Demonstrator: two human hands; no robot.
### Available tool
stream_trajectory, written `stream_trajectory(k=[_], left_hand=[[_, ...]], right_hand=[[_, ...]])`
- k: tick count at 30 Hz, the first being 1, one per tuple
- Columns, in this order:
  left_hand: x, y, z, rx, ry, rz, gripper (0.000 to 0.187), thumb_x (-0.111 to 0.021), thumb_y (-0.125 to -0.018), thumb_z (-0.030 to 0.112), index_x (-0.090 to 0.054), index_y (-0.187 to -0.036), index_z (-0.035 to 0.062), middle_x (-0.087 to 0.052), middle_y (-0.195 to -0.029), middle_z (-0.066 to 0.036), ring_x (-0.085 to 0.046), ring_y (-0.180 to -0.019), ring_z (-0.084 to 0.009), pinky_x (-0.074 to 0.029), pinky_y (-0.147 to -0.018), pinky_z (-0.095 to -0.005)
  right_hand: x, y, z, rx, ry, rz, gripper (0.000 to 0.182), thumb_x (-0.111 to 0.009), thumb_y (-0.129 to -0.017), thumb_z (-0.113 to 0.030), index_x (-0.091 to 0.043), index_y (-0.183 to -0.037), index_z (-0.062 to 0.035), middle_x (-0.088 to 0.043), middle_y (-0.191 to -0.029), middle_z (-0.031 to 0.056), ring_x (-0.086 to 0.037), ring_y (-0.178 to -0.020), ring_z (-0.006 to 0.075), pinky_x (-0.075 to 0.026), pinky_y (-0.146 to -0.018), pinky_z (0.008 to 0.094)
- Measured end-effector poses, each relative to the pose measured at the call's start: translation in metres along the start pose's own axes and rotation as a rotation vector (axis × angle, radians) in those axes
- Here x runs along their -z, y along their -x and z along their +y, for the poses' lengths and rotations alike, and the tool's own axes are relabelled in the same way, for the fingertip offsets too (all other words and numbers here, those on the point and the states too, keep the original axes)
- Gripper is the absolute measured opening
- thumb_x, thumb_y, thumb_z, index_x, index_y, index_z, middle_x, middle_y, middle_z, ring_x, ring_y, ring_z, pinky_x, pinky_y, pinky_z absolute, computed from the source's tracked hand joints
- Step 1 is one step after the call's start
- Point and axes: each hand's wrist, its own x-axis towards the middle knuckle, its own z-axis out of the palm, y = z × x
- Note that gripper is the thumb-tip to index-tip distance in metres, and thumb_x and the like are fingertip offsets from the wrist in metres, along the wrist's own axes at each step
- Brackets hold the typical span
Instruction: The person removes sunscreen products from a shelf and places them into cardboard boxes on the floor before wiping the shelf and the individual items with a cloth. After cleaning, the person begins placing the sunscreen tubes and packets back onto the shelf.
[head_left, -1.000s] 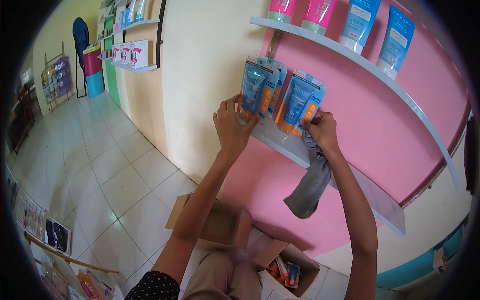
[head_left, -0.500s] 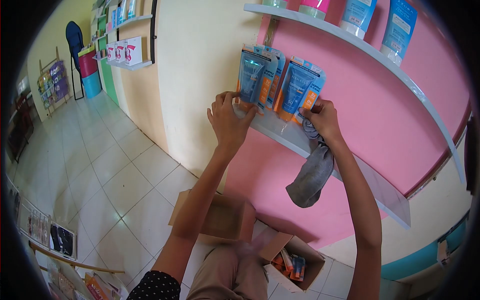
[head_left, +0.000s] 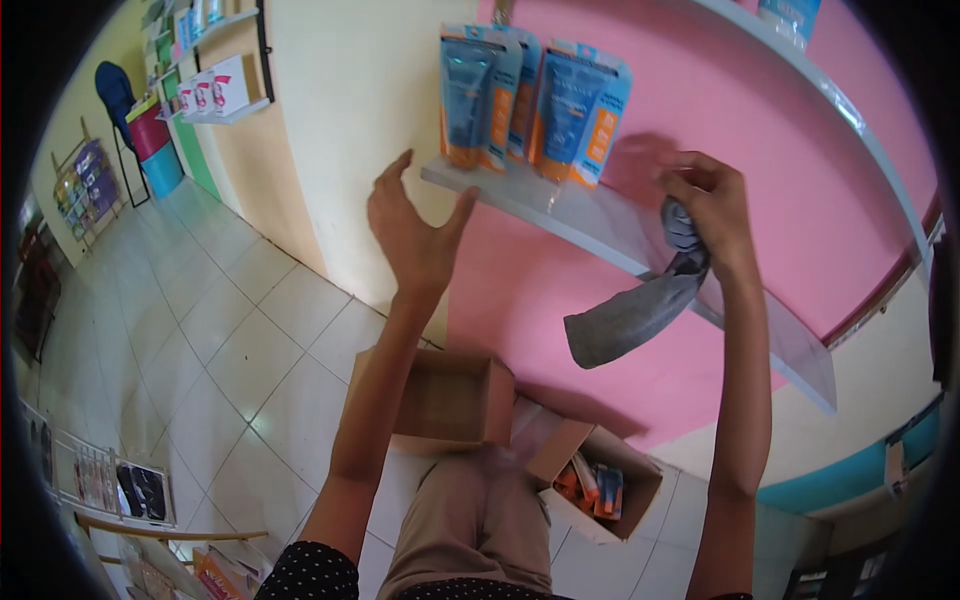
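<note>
My left hand hovers just in front of the left end of a grey shelf, thumb and fingers apart, nothing in it. On that shelf stand upright packs of blue tubes with orange trim: a left pack, another pack partly hidden behind it, and a right pack. To the right of the packs, my right hand is closed on a knotted grey cloth, whose loose end hangs in front of the shelf edge.
An upper shelf curves overhead with a blue tube on it. Below on the tiled floor are an open cardboard box and a second cardboard box with orange-and-blue packs inside. A rack stands at lower left.
Both hands have come off the packs: the left moved left and down, the right moved right with the grey cloth. The packs stand by themselves. The view has shifted downward.
</note>
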Motion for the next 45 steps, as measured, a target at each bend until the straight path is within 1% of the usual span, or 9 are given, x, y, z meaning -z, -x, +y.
stream_trajectory(k=[6,9,12,16,21,31,34,38,45], left_hand=[[0.047,0.09,-0.008,0.212,0.182,-0.151,0.05,-0.064,-0.074,0.015,-0.04,-0.115,-0.0013,-0.045,-0.112,-0.013,-0.039,-0.108,-0.0253,-0.027,-0.094,-0.0356],[0.086,0.178,-0.017,0.409,0.111,-0.527,0.05,-0.062,-0.072,0.01,-0.04,-0.116,-0.0011,-0.045,-0.113,-0.014,-0.041,-0.107,-0.0255,-0.028,-0.093,-0.0354],[0.131,0.254,-0.028,0.569,0.038,-0.878,0.053,-0.061,-0.069,0.007,-0.039,-0.116,-0.0012,-0.048,-0.109,-0.015,-0.044,-0.104,-0.0257,-0.03,-0.092,-0.0349],[0.147,0.285,-0.01,0.713,0.024,-1.03,0.053,-0.061,-0.068,0.006,-0.039,-0.116,-0.0014,-0.049,-0.107,-0.015,-0.045,-0.104,-0.026,-0.031,-0.092,-0.0349],[0.129,0.274,0.005,0.717,0.057,-1.043,0.05,-0.058,-0.07,0.005,-0.04,-0.116,-0.001,-0.05,-0.106,-0.014,-0.045,-0.104,-0.026,-0.031,-0.092,-0.0347],[0.119,0.279,0.012,0.789,0.091,-1.087,0.047,-0.056,-0.073,0.006,-0.04,-0.117,0.0014,-0.051,-0.106,-0.012,-0.045,-0.105,-0.0225,-0.03,-0.093,-0.0329],[0.119,0.284,0.017,0.804,0.112,-1.138,0.048,-0.057,-0.075,0.01,-0.038,-0.118,0.003,-0.05,-0.107,-0.012,-0.044,-0.106,-0.0215,-0.031,-0.092,-0.0329],[0.123,0.307,0.02,1.02,0.308,-1.318,0.051,-0.056,-0.079,0.018,-0.034,-0.123,0.0071,-0.047,-0.114,-0.01,-0.041,-0.109,-0.0195,-0.031,-0.091,-0.0332],[0.131,0.34,0.044,1.444,0.8,-1.27,0.058,-0.047,-0.085,0.031,-0.022,-0.129,0.0047,-0.038,-0.124,-0.014,-0.037,-0.115,-0.0218,-0.026,-0.097,-0.0344]], right_hand=[[0.067,0.128,0.002,0.001,-0.157,0.006,0.022,-0.062,-0.071,-0.01,-0.06,-0.088,0.0031,-0.059,-0.073,0.0068,-0.056,-0.069,0.0123,-0.042,-0.064,0.0224],[0.091,0.204,0.055,-0.427,-0.336,-0.289,0.025,-0.066,-0.068,-0.011,-0.06,-0.087,0.0047,-0.061,-0.074,0.0098,-0.061,-0.067,0.0152,-0.047,-0.055,0.0216],[0.078,0.274,0.154,-0.899,-0.268,-0.149,0.019,-0.062,-0.072,-0.009,-0.061,-0.086,0.0047,-0.062,-0.07,0.0082,-0.055,-0.061,0.0104,-0.043,-0.058,0.0206],[0.047,0.384,0.303,-1.14,0.336,-0.043,0.027,-0.067,-0.067,-0.022,-0.062,-0.083,-0.0015,-0.063,-0.075,0.0133,-0.061,-0.072,0.0218,-0.047,-0.064,0.0305],[-0.001,0.395,0.331,-1.443,0.834,-0.365,0.049,-0.07,-0.058,-0.035,-0.058,-0.097,-0.0076,-0.059,-0.098,0.0146,-0.057,-0.091,0.0312,-0.046,-0.077,0.0399],[0.01,0.394,0.324,-1.312,0.759,-0.57,0.057,-0.071,-0.053,-0.04,-0.056,-0.096,-0.0053,-0.058,-0.096,0.015,-0.056,-0.092,0.0306,-0.047,-0.077,0.039],[0.024,0.374,0.279,-1.401,0.668,-0.355,0.06,-0.071,-0.052,-0.043,-0.055,-0.09,0.0004,-0.06,-0.088,0.0171,-0.058,-0.084,0.0315,-0.047,-0.072,0.0376],[0.029,0.362,0.216,-1.192,0.357,-0.223,0.058,-0.073,-0.051,-0.042,-0.054,-0.085,0.0015,-0.059,-0.074,0.0144,-0.059,-0.071,0.0261,-0.046,-0.063,0.0326],[-0.027,0.347,0.124,-0.98,-0.167,-0.615,0.06,-0.074,-0.053,-0.035,-0.054,-0.097,0.0014,-0.058,-0.081,0.0097,-0.054,-0.072,0.016,-0.044,-0.066,0.0271]])
